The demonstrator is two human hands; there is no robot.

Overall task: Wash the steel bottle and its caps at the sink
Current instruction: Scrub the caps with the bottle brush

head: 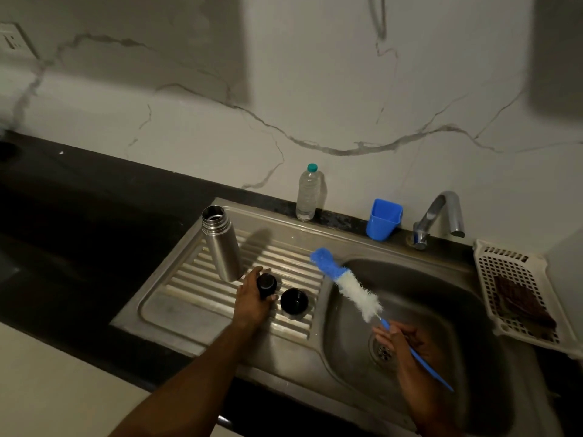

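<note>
A grey-veined white wall [347, 89] rises behind a black counter [79, 200], dimly lit, 1 socket [12, 39] upper left.

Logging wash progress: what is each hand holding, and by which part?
Left hand grips the small black cap around its sides. Right hand holds the bottle brush by its blue handle, just below the bristles.

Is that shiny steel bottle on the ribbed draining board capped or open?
Open. The shiny steel bottle stands upright, threaded neck bare, dark mouth showing, no cap on it.
</note>
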